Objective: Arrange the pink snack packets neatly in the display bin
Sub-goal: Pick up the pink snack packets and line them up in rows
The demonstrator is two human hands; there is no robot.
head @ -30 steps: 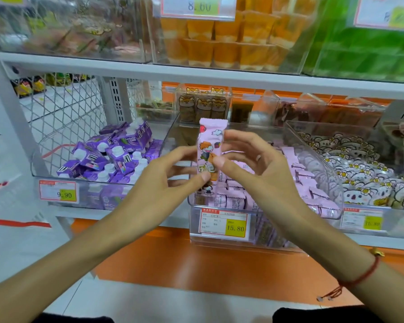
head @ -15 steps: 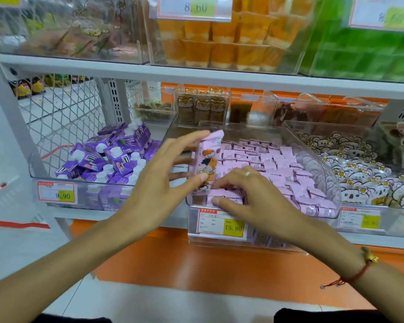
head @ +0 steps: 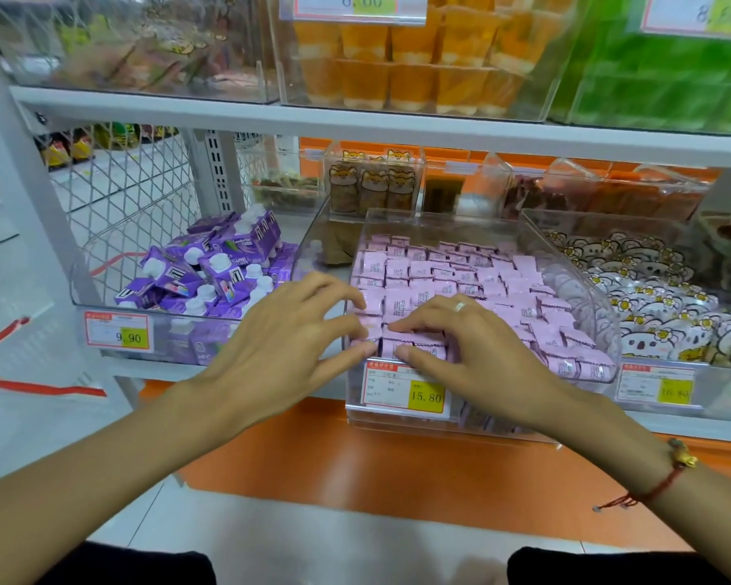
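A clear display bin (head: 583,289) on the middle shelf holds several rows of pink snack packets (head: 452,272). My left hand (head: 279,339) lies at the bin's front left corner, its fingertips touching the front packets. My right hand (head: 469,352) rests beside it over the front row, fingers lightly bent and pressing down on the packets, thumb near the front wall. Neither hand lifts a packet. A red and yellow price tag (head: 404,388) marked 15.80 sits on the bin's front wall.
A bin of purple drink cartons (head: 212,268) stands to the left, and a bin of white koala packets (head: 659,314) to the right. Small clear boxes (head: 372,183) sit behind. The upper shelf (head: 355,124) with orange cups overhangs. An orange ledge (head: 355,458) lies below.
One second ago both hands held a pink packet upright above the bin. The packet was lowered into the front row, and both hands now lie flat on the front packets.
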